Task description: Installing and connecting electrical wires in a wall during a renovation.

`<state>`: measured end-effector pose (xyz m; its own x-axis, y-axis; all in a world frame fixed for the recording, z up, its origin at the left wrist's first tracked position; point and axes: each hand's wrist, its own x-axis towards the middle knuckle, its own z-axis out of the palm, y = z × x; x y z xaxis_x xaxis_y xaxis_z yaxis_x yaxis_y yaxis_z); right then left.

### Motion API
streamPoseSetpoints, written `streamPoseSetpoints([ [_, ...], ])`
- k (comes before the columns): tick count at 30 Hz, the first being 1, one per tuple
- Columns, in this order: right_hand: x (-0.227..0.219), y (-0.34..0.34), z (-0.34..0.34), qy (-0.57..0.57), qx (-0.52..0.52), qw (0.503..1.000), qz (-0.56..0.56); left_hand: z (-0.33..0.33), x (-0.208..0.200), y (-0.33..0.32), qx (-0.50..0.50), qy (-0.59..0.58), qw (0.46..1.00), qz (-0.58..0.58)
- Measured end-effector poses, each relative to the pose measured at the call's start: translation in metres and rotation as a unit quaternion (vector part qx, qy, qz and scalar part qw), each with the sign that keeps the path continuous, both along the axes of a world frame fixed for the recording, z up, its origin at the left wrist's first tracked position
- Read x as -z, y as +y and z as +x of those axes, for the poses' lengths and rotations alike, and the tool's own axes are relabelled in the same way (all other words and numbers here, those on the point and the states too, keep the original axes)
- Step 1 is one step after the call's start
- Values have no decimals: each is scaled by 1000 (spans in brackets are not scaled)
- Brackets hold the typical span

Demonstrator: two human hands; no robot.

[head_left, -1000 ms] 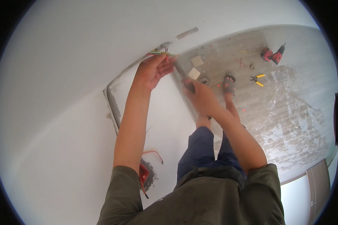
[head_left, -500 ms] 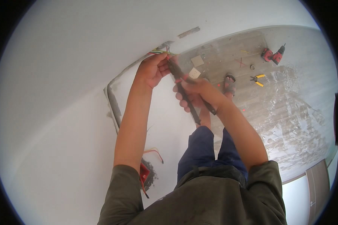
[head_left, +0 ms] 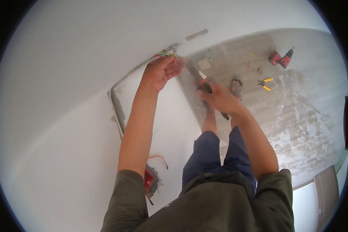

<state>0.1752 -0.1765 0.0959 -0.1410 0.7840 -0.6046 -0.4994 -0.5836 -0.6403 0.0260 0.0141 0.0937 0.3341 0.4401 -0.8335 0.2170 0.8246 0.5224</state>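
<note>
At the wall, my left hand [head_left: 163,72] is closed, thumb and fingertips pinching at a bunch of thin coloured wires [head_left: 166,55] that come out of a recess. The exact wire between the fingertips is blurred. My right hand [head_left: 220,98] is to the right of it and lower, gripping dark-handled pliers [head_left: 207,87] with a bit of red on them. Motion smears the far end of the pliers, and the fingers cover much of the handles. A gap separates the pliers from the left hand.
A chased groove [head_left: 118,104] runs along the wall. Lower down sits a red wall box [head_left: 149,178] with loose wires. On the floor lie a red and black drill [head_left: 286,61], yellow-handled pliers [head_left: 266,83], a small ring [head_left: 260,70] and a beige square plate [head_left: 203,63]. My sandalled foot [head_left: 236,88] stands nearby.
My right hand has drawn the pliers away from the wires and my left hand, to the right and slightly down. The left hand stays nearly in place at the wires.
</note>
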Motion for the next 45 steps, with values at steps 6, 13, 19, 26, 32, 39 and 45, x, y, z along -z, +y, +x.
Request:
streamPoseSetpoints([
  [6, -3, 19, 14, -340, -190, 919, 55, 6, -5, -2, 21, 17, 999, 33],
  [13, -10, 24, 11, -396, -216, 888, 89, 5, -5, -2, 14, 25, 999, 36],
  [19, -13, 31, 9, -395, -234, 885, 78, 2, -3, -1, 18, 22, 999, 41],
  [26, -3, 29, 17, 85, -107, 990, -41, -2, -1, 3, 20, 3, 999, 28],
  [32, 29, -3, -24, 573, 100, 814, 13, -1, 1, 3, 20, -32, 999, -4],
  [39, 11, -1, -16, 315, 54, 948, -8, -4, 0, 3, 22, -21, 1000, -4],
  [45, 9, -4, -18, -243, -46, 968, 43, 1, -1, -2, 25, -13, 1000, 8],
])
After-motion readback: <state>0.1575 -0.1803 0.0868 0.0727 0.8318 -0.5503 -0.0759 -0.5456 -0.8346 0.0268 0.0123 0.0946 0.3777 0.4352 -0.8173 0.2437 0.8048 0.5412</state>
